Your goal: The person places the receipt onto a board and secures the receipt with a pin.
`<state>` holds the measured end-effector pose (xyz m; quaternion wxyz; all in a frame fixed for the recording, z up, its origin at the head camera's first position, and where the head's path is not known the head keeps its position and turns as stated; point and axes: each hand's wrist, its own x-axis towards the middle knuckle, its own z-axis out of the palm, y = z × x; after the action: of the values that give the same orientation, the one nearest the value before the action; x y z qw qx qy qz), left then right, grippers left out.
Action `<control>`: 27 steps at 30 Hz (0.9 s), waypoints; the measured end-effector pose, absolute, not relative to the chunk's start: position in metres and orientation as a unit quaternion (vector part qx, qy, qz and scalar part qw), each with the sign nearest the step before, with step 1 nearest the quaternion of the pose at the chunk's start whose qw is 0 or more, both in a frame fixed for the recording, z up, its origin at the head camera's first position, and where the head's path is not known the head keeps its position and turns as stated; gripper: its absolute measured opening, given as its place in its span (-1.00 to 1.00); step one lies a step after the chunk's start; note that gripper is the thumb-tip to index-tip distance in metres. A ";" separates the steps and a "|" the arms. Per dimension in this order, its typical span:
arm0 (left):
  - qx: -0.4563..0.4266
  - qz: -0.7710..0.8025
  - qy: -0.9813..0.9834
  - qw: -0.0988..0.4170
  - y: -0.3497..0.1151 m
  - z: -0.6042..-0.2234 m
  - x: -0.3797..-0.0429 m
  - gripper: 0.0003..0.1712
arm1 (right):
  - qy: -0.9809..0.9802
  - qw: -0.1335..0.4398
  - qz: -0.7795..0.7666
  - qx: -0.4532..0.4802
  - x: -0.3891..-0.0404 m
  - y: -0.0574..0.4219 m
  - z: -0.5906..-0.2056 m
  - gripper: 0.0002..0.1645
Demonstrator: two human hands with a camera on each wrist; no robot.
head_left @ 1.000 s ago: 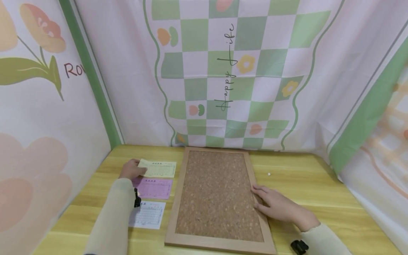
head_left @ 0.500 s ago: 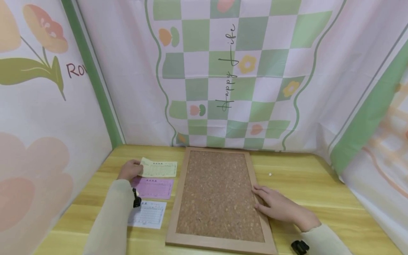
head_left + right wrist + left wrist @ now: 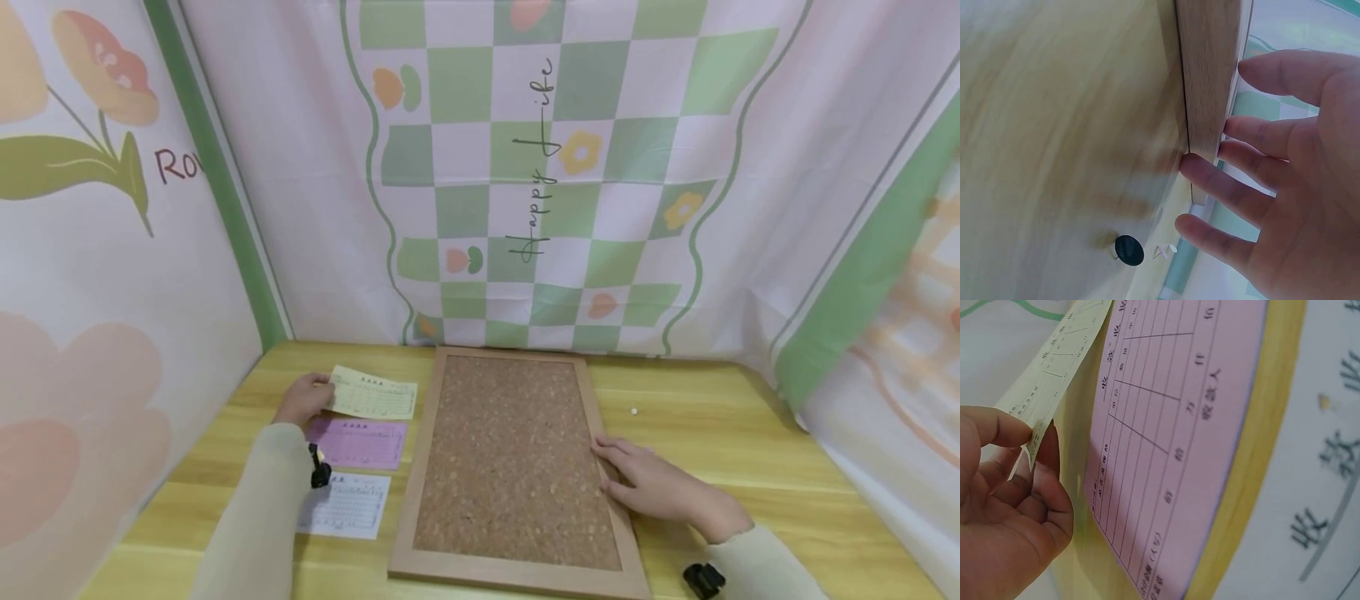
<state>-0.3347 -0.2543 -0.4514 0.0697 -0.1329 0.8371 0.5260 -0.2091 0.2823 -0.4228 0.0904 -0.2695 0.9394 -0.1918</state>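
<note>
My left hand (image 3: 303, 400) pinches the left end of a pale yellow receipt slip (image 3: 375, 397) between thumb and fingers. In the left wrist view the yellow slip (image 3: 1054, 365) slants up from the table, its held corner bent. Just in front lies a pink receipt slip (image 3: 360, 443), and nearer still a white one (image 3: 347, 507), partly behind the left sleeve. A wood-framed cork board (image 3: 517, 458) lies flat in the middle. My right hand (image 3: 660, 483) rests on its right frame edge with fingers extended; the right wrist view shows the fingertips along the wooden frame (image 3: 1210, 62).
On the table right of the board, a black-headed thumbtack (image 3: 1129, 250) and a white-headed one (image 3: 1172, 249) show in the right wrist view. A small white tack head (image 3: 633, 411) appears in the head view. A patterned curtain (image 3: 525, 167) hangs behind the table (image 3: 690, 392).
The left hand has shifted slightly left and raised the held end of the yellow slip, which now tilts upward at its left. My right hand stays at the board's edge.
</note>
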 end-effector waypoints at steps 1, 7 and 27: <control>-0.133 0.526 0.837 0.069 -0.255 -0.451 -0.335 -0.33 | 0.939 0.091 -0.192 -0.269 -0.209 0.282 -0.423 -0.27; -0.128 0.515 0.845 0.066 -0.259 -0.452 -0.337 -0.31 | 0.938 0.094 -0.198 -0.269 -0.210 0.282 -0.424 -0.27; -0.088 0.502 0.859 0.040 -0.260 -0.438 -0.330 -0.34 | 0.937 0.093 -0.202 -0.268 -0.209 0.282 -0.423 -0.29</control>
<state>-0.3296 -0.2596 -0.4377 0.0403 -0.0877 0.8592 0.5024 -0.2092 0.2823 -0.4228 0.0933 -0.2679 0.9374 -0.2019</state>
